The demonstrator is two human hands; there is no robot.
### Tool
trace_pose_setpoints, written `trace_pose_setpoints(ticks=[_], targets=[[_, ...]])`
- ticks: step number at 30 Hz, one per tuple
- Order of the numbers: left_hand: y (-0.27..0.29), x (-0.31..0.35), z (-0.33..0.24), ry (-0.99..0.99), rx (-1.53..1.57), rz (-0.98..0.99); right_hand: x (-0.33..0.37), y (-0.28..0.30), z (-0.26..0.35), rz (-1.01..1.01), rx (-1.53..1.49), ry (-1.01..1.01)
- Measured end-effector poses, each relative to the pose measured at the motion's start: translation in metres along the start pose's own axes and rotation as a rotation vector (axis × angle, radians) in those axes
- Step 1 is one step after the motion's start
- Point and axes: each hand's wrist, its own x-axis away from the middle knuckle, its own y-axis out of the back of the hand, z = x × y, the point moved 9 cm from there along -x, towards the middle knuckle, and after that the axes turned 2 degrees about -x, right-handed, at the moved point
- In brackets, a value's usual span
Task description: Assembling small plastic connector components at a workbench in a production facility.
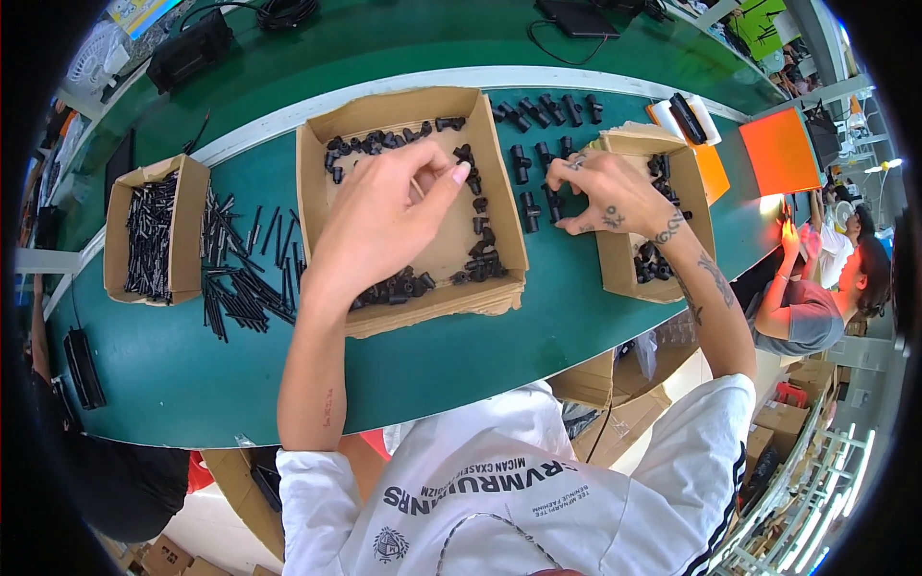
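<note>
My left hand [389, 211] hovers over the large cardboard box [509, 192] with its fingers curled and the thumb near the forefinger. Whether something small sits in that pinch is hidden. Inside the box, small black plastic fittings [482, 267] lie along the walls. To the right, the thumb and forefinger of my right hand [610, 197] close on the ends of a black tubular fitting [554, 204] on the green table. Beside it stand similar loose fittings [530, 212], with more rows of them [550, 108] farther back.
A small box [619, 264] of black fittings stands right of my right hand. At left, another box [182, 278] holds many thin black rods, with loose rods [245, 298] spilled beside it. An orange sheet [780, 152] lies far right, near a seated person [816, 298].
</note>
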Motion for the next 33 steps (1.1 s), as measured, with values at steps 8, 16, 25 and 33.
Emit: trace_pose_setpoints(ticks=[8,16,25,33], targets=[[0.015,0.0,0.003,-0.022,-0.206,-0.019,-0.01,-0.014,0.002,0.079,0.04,-0.025],[0.01,0.001,0.002,0.0,-0.245,0.029,-0.008,-0.013,0.007,0.034,0.027,0.0],[0.028,0.006,0.014,0.042,-0.496,-0.057,0.017,0.025,0.023,-0.175,0.005,0.101],[0.027,0.016,0.045,0.218,-1.105,0.184,0.123,0.129,0.057,-1.059,0.016,0.027]])
